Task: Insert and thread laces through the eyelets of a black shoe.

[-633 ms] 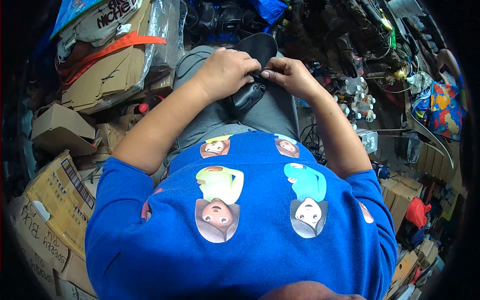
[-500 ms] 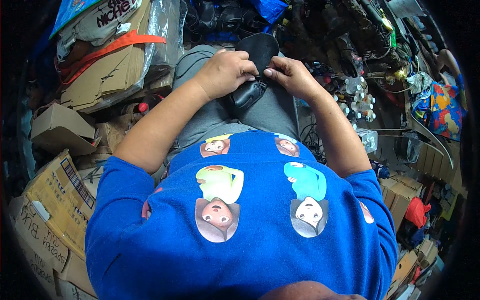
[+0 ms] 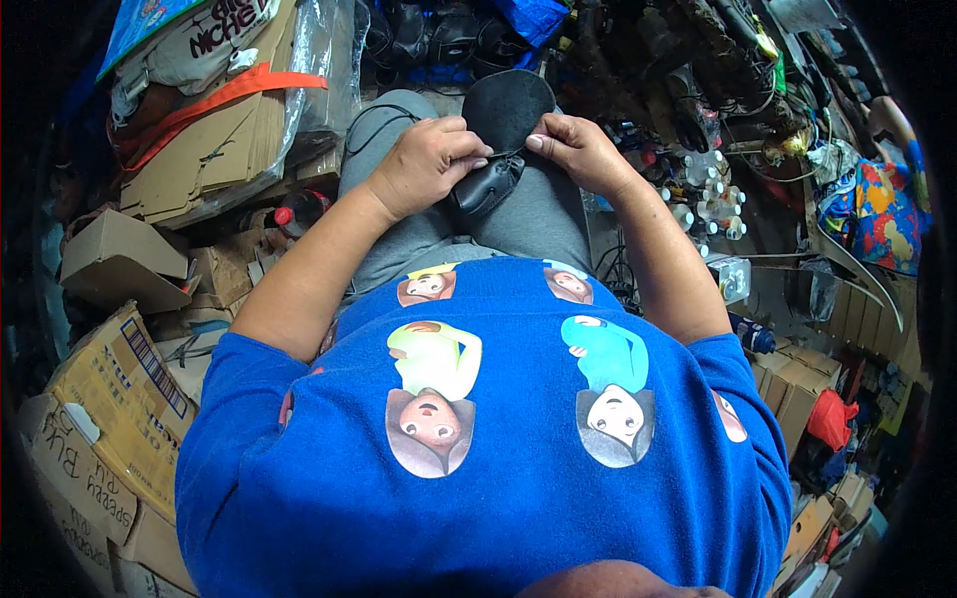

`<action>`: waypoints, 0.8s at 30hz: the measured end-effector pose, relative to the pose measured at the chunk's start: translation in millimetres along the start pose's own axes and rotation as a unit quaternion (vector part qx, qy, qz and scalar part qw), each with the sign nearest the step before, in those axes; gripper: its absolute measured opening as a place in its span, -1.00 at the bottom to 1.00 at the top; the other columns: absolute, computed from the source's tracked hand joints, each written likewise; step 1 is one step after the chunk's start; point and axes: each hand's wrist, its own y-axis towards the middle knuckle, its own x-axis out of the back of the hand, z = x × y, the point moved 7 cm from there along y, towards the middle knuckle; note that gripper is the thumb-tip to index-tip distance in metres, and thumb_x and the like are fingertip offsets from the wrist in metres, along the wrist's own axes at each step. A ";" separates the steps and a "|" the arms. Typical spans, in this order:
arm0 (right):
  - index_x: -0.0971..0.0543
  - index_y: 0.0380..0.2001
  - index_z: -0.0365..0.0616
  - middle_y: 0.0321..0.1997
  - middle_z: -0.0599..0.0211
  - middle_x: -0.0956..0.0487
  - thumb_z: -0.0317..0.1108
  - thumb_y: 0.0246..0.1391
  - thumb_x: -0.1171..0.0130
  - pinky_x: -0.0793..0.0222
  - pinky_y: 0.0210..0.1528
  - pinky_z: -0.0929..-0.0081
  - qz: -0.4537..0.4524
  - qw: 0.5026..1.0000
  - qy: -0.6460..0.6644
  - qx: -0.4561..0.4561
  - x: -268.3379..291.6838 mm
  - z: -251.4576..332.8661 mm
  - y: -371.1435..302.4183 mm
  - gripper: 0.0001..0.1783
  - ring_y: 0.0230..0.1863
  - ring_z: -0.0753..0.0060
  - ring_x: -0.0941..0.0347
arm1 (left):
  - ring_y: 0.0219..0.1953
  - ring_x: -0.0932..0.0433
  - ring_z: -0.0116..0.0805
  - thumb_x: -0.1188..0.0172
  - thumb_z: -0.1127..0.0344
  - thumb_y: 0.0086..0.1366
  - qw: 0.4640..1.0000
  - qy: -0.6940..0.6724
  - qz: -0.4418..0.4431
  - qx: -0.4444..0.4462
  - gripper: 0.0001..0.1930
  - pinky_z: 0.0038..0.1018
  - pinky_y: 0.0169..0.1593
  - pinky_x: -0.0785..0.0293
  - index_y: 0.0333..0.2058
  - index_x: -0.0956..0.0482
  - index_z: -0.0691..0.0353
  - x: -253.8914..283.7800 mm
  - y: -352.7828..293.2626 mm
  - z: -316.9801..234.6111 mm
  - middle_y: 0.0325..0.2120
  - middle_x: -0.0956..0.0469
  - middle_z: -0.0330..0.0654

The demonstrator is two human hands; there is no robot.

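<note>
A black shoe lies over my lap, its rounded leather end toward me. Beyond it, a flat, rounded black piece like a sole or flap stands up between my hands. My left hand is closed, thumb and fingers pinched at the left edge where the two parts meet. My right hand pinches the right edge of the same seam between thumb and bent forefinger. A thin dark cord loops over my left knee near the left hand. Anything small between the fingertips is hidden.
Stacked cardboard with an orange strap stands at left, above an open box. Several small bottles are at right, beside a colourful patterned cloth. Dark footwear-like items lie beyond my knees.
My left hand has shifted a little left and toward me. The shoe's near end has tilted slightly left, showing more of the seam. The right hand has hardly moved.
</note>
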 end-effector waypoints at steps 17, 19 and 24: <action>-0.62 -0.29 -0.03 -0.36 0.40 -0.42 -0.48 0.01 -0.14 -0.35 -0.22 0.53 -0.088 0.995 -0.037 0.014 26.3 24.0 -37.3 -0.82 -0.29 0.49 -0.41 | -0.25 -0.49 -0.23 -0.29 0.20 0.02 0.967 0.036 0.245 0.056 -0.76 -0.43 -0.19 -0.38 -0.39 -0.62 0.23 -28.3 57.6 6.8 -0.36 -0.45 -0.17; -0.62 -0.31 -0.03 -0.36 0.40 -0.43 -0.51 -0.03 -0.17 -0.37 -0.24 0.52 -0.091 0.995 -0.028 0.030 23.8 24.4 -33.4 -0.82 -0.30 0.48 -0.44 | -0.27 -0.46 -0.33 -0.27 0.22 0.05 0.938 -0.060 0.320 0.118 -0.75 -0.47 -0.16 -0.35 -0.37 -0.60 0.29 -41.7 56.7 22.0 -0.38 -0.44 -0.20; -0.63 -0.37 -0.03 -0.37 0.32 -0.49 -0.53 -0.13 -0.23 -0.41 -0.27 0.44 -0.066 0.989 -0.117 0.068 20.6 32.7 -25.9 -0.81 -0.30 0.37 -0.48 | -0.25 -0.43 -0.38 -0.23 0.24 0.08 0.904 -0.164 0.344 0.194 -0.75 -0.48 -0.10 -0.31 -0.35 -0.59 0.32 -49.2 51.3 38.1 -0.38 -0.43 -0.21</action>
